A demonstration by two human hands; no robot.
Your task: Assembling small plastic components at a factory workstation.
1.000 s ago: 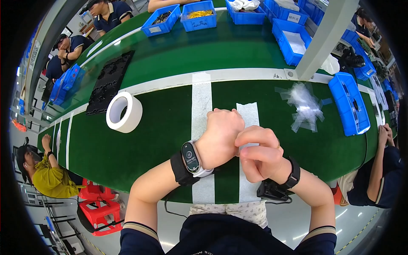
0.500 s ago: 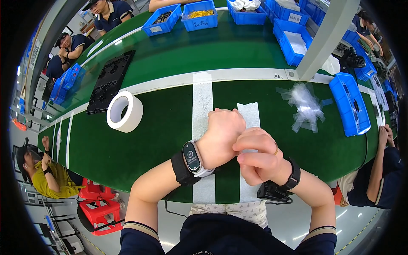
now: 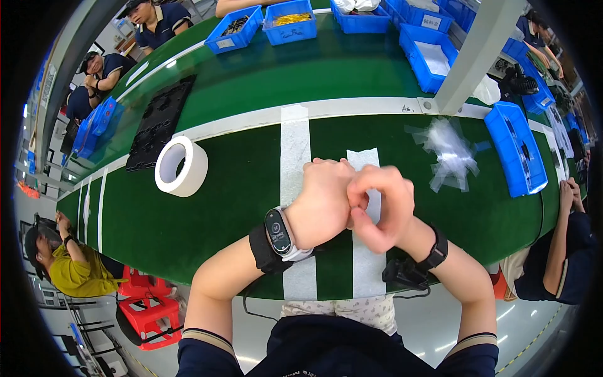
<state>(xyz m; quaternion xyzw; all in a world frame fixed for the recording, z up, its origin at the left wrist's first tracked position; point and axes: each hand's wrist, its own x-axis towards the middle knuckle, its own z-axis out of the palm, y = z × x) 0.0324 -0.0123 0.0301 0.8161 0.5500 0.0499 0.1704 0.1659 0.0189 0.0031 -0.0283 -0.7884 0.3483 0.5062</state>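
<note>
White tape roll [image 3: 196, 168] is resting on the green desk [image 3: 245, 188]; all places below are being taken from it.

Left hand [image 3: 321, 204]: hanging to the right of the roll and a little nearer the wearer, back upward, knuckles pointing away. Its fingers are curling out of sight underneath; cannot tell whether they are holding anything. Its wrist is wearing a smart band [image 3: 279, 230] and a wide black strap [image 3: 259, 252].

Right hand [image 3: 402, 210]: farther right of the roll, meeting the left hand's inner edge in this view. Forefinger and thumb are bending into a ring, their tips coming to a narrow spacing at that edge. Cannot tell whether the fingers [image 3: 380, 174] are pinching something thin. A black wristband [image 3: 435, 250] is circling this wrist.

Two white strips are lying right of the roll, running toward the wearer: left strip [image 3: 295, 147] passing partly behind the left hand, right strip [image 3: 363, 160] partly behind the right.

Black device [image 3: 403, 274]: sitting right of the roll and nearer the wearer, just beside the right wrist. Clear film pieces [image 3: 451, 151] are lying heaped well to the roll's right; a blue bin [image 3: 516, 151] is standing beyond them, farther right. Black tray [image 3: 160, 122] is lying just past the roll, on its far side. A person in a yellow top [image 3: 85, 270] is sitting left of the roll.
</note>
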